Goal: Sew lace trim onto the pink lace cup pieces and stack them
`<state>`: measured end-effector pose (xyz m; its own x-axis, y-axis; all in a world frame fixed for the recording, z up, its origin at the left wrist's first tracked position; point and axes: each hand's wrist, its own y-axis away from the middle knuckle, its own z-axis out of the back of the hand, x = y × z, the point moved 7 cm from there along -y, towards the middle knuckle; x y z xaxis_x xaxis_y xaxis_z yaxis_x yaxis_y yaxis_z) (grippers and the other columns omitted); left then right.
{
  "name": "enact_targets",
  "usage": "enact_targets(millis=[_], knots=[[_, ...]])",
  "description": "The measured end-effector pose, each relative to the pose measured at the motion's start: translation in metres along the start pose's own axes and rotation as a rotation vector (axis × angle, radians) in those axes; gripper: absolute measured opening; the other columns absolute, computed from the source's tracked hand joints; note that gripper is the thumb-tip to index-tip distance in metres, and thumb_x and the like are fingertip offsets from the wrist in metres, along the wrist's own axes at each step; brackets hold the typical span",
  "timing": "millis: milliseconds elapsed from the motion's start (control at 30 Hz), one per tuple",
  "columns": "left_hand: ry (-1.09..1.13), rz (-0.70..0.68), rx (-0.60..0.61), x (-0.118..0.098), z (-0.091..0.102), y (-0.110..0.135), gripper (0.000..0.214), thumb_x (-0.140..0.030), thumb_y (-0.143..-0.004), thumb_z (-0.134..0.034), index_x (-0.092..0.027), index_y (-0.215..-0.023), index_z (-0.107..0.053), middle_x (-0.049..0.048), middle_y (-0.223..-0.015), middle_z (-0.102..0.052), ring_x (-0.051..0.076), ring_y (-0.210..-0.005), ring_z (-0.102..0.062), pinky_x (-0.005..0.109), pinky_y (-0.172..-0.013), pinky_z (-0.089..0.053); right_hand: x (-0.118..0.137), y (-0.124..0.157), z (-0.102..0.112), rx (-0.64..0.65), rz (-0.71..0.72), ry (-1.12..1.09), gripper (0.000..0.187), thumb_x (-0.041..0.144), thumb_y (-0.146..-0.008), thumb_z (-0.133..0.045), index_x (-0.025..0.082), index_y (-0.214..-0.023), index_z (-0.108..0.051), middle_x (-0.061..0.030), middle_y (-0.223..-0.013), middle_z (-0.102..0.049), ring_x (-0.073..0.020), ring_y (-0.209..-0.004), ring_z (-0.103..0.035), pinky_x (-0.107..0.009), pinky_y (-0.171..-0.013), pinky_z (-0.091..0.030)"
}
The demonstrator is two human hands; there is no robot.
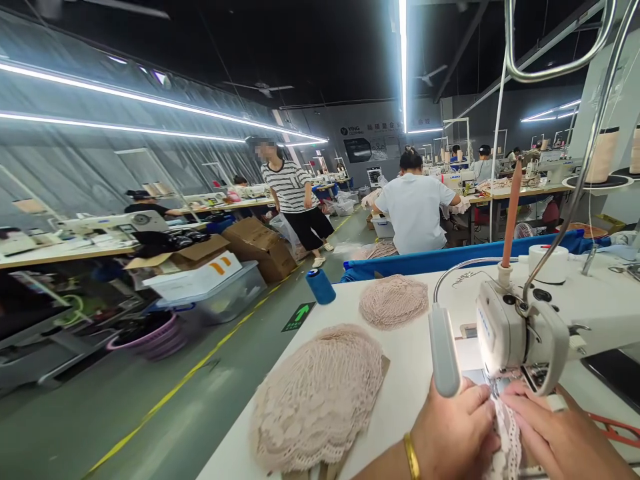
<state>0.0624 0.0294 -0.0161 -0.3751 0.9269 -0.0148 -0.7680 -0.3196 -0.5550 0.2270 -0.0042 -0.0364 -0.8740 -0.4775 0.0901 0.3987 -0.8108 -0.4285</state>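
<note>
The lace, a narrow, pale strip with rows of small holes and a wavy edge, runs toward the person from below the head of the white machine on the bench. The left hand has its fingers drawn in, gripping the strip's left side, and the right hand holds the other side, its fingers close together and only slightly bent.
</note>
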Motion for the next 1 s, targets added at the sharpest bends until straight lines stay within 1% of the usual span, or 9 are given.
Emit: enact_targets(millis=[267,467,600,667,733,800,867,933,1000], knots=[[0.017,-0.001,-0.04,0.002,0.002,0.0,0.015,-0.029,-0.094,-0.066,-0.018,-0.103,-0.07,0.0066,-0.105,-0.082,0.025,-0.085,-0.074,0.045,-0.082,-0.052,0.005,-0.003,0.005,-0.073,-0.065,0.025,0.04,0.018,-0.099,-0.053,0.033,-0.126,-0.079,-0.0041,-0.122,-0.084,-0.0272,-0.103,-0.082,-0.036,-0.086,-0.065],[0.028,0.023,-0.036,0.004,-0.001,0.001,0.02,-0.028,-0.096,-0.063,-0.017,-0.11,-0.071,0.0092,-0.11,-0.082,0.027,-0.09,-0.075,0.047,-0.084,-0.054,0.006,-0.001,-0.001,-0.115,-0.125,0.047,0.04,0.019,-0.098,-0.054,0.033,-0.127,-0.078,-0.0059,-0.127,-0.083,-0.0294,-0.105,-0.081,-0.038,-0.087,-0.064],[0.021,0.018,-0.021,0.007,-0.004,0.006,0.026,-0.041,-0.098,-0.067,-0.018,-0.11,-0.071,0.0094,-0.113,-0.08,0.027,-0.094,-0.074,0.044,-0.085,-0.054,0.003,0.001,0.005,-0.087,-0.028,0.045,0.04,0.02,-0.102,-0.054,0.033,-0.132,-0.075,-0.0045,-0.126,-0.083,-0.0257,-0.105,-0.082,-0.033,-0.084,-0.064],[0.003,0.015,0.01,0.005,-0.007,0.01,0.031,-0.049,-0.097,-0.071,-0.02,-0.106,-0.071,0.0071,-0.109,-0.079,0.026,-0.09,-0.072,0.042,-0.084,-0.052,0.003,0.003,0.007,-0.064,0.05,0.045,0.04,0.021,-0.102,-0.056,0.032,-0.137,-0.071,-0.0046,-0.12,-0.084,-0.0232,-0.101,-0.082,-0.029,-0.082,-0.064],[-0.048,0.027,0.037,0.002,-0.01,0.015,0.027,-0.049,-0.097,-0.074,-0.022,-0.1,-0.07,0.0038,-0.103,-0.077,0.023,-0.085,-0.069,0.04,-0.082,-0.048,0.005,0.006,0.006,-0.047,0.105,0.051,0.041,0.022,-0.098,-0.061,0.03,-0.137,-0.069,-0.0057,-0.117,-0.083,-0.0223,-0.094,-0.082,-0.029,-0.078,-0.064],[-0.115,0.057,0.025,-0.003,-0.009,0.019,0.021,-0.042,-0.098,-0.076,-0.024,-0.092,-0.067,0.002,-0.101,-0.075,0.022,-0.085,-0.066,0.037,-0.079,-0.044,0.008,0.006,0.003,-0.019,0.137,0.044,0.029,0.021,-0.098,-0.062,0.029,-0.124,-0.071,-0.0048,-0.111,-0.081,-0.0216,-0.086,-0.08,-0.029,-0.071,-0.061],[-0.149,0.084,-0.021,-0.006,-0.007,0.02,0.021,-0.035,-0.095,-0.077,-0.023,-0.086,-0.063,0.0018,-0.102,-0.073,0.021,-0.086,-0.065,0.035,-0.075,-0.042,0.011,0.004,-0.001,0.017,0.127,0.001,0.016,0.02,-0.102,-0.057,0.029,-0.102,-0.069,-0.0014,-0.096,-0.078,-0.0196,-0.075,-0.076,-0.028,-0.061,-0.055],[-0.104,0.072,-0.056,-0.009,-0.004,0.018,0.02,-0.028,-0.089,-0.076,-0.022,-0.084,-0.058,0.0014,-0.099,-0.072,0.02,-0.081,-0.063,0.034,-0.071,-0.041,0.012,0.0,-0.002,0.025,0.079,-0.069,0.026,0.02,-0.109,-0.048,0.029,-0.09,-0.063,0.0017,-0.083,-0.072,-0.0173,-0.063,-0.07,-0.028,-0.054,-0.046],[0.013,0.066,-0.048,-0.008,-0.004,0.014,0.02,-0.019,-0.081,-0.071,-0.023,-0.084,-0.052,0.0003,-0.091,-0.071,0.018,-0.074,-0.059,0.033,-0.068,-0.041,0.011,-0.003,0.001,-0.016,0.008,-0.137,0.029,0.024,-0.112,-0.044,0.029,-0.089,-0.061,0.0035,-0.077,-0.07,-0.016,-0.055,-0.064,-0.028,-0.053,-0.042]])
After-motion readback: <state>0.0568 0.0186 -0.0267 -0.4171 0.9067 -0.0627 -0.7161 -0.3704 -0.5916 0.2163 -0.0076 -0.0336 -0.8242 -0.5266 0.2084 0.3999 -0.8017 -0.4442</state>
